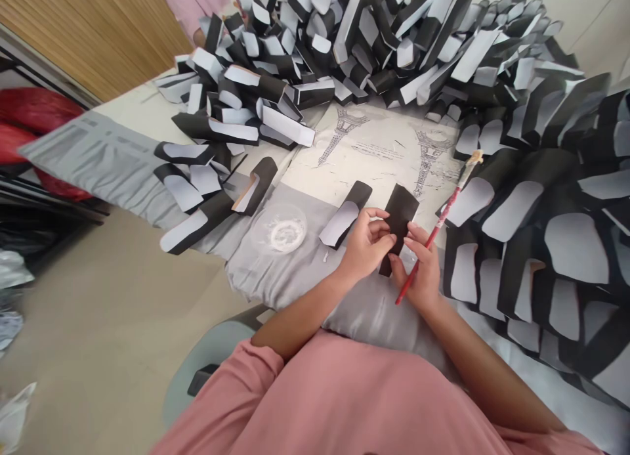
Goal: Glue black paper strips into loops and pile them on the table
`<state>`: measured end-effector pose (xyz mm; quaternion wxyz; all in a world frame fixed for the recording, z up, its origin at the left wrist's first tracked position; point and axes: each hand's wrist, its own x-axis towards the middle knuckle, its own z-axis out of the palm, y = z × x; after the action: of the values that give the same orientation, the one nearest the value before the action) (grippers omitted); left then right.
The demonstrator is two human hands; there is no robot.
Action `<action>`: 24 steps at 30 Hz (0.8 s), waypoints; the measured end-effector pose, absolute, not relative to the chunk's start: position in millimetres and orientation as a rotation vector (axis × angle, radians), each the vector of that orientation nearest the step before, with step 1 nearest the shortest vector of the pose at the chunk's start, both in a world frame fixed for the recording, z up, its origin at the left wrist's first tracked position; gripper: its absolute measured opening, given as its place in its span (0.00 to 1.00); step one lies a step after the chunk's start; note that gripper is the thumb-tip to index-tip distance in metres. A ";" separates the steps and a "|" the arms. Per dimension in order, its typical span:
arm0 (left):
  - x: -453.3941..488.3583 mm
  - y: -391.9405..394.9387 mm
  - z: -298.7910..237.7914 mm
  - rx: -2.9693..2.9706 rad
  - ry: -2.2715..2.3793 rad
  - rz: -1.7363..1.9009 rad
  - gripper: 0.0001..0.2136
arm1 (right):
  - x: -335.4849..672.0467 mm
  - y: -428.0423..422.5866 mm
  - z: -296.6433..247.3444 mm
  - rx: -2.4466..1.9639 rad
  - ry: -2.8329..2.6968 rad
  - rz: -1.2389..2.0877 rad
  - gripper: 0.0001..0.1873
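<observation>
Between my two hands, a black folded paper piece (401, 212) is held upright above the cloth. My left hand (370, 243) has its fingers closed on the left side of it. From the right, my right hand (419, 264) grips the lower right edge, and a red-handled paintbrush (436, 228) is tucked in the same hand, its pale bristles pointing up and away. Just left of my hands lies another black and white paper piece (346, 213). A clear round lid (279, 229) with white paste on it sits farther left.
Many black and white paper pieces (364, 41) are heaped at the back, with rows of more (522, 205) along the right. A grey and cream printed cloth (364, 146) covers the table. A stool (211, 356) and red bags (39, 120) are left. Another person's pink sleeve (197, 5) shows behind.
</observation>
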<state>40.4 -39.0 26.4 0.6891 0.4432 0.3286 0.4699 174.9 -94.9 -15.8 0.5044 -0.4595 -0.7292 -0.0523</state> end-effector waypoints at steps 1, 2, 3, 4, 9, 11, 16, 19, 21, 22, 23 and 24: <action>41.6 -39.5 24.7 1.030 0.731 1.068 0.17 | 175.7 -94.7 -15.6 -1.113 -1.754 -0.133 0.36; 41.6 -39.9 24.1 1.076 0.737 1.091 0.16 | 176.4 -94.7 -15.3 -1.114 -1.746 -0.139 0.36; 40.2 -40.3 25.2 1.131 0.751 1.117 0.15 | 177.0 -94.9 -14.9 -1.113 -1.736 -0.146 0.36; 36.8 -40.4 28.8 1.194 0.766 1.145 0.13 | 177.6 -95.3 -14.5 -1.114 -1.725 -0.153 0.35; -9.2 -24.5 83.4 1.579 0.928 1.269 0.10 | 178.3 -98.1 -12.8 -1.145 -1.717 -0.212 0.30; -31.6 -0.9 105.2 1.728 1.034 1.270 0.12 | 177.2 -98.6 -13.3 -1.148 -1.737 -0.214 0.30; -60.1 87.0 104.4 2.170 1.379 0.735 0.17 | 173.5 -98.2 -15.0 -1.140 -1.772 -0.182 0.31; -63.1 124.6 83.9 2.139 1.552 0.414 0.17 | 173.0 -98.4 -14.2 -1.128 -1.781 -0.205 0.32; -66.0 135.7 74.1 2.096 1.591 0.342 0.17 | 173.8 -98.9 -14.0 -1.123 -1.782 -0.209 0.32; -69.2 137.6 71.5 2.084 1.594 0.323 0.17 | 174.4 -99.2 -14.1 -1.123 -1.783 -0.211 0.32; -74.2 137.3 70.6 2.080 1.590 0.312 0.17 | 175.1 -99.4 -14.5 -1.123 -1.787 -0.212 0.33; -81.5 135.4 71.3 2.079 1.588 0.307 0.19 | 175.9 -99.5 -14.9 -1.124 -1.788 -0.217 0.33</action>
<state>-81.5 135.4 71.3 0.2511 0.7640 0.5836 0.1127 175.9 -99.5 -14.9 0.4874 -0.4622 -0.7354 -0.0891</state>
